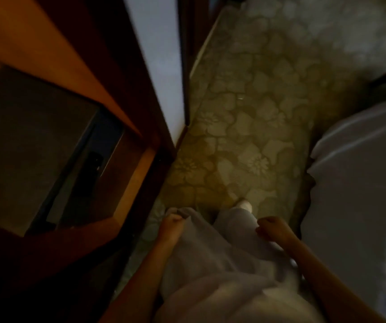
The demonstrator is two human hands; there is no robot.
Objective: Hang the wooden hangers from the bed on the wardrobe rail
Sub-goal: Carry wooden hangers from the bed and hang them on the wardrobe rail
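I look straight down in dim light. My left hand [172,223] hangs beside my left leg with its fingers curled and nothing in it. My right hand [272,229] hangs by my right leg, fingers likewise curled, holding nothing. The bed [359,183], under a pale sheet, runs along the right edge. The open wooden wardrobe [75,73] stands at the left, with a dark box on its lower shelf. No wooden hanger and no rail are in view.
A strip of flower-patterned carpet [252,117] runs ahead between the wardrobe and the bed. A white wall panel [157,54] and a dark door frame stand ahead at the left. My feet in pale socks [245,205] stand on the carpet.
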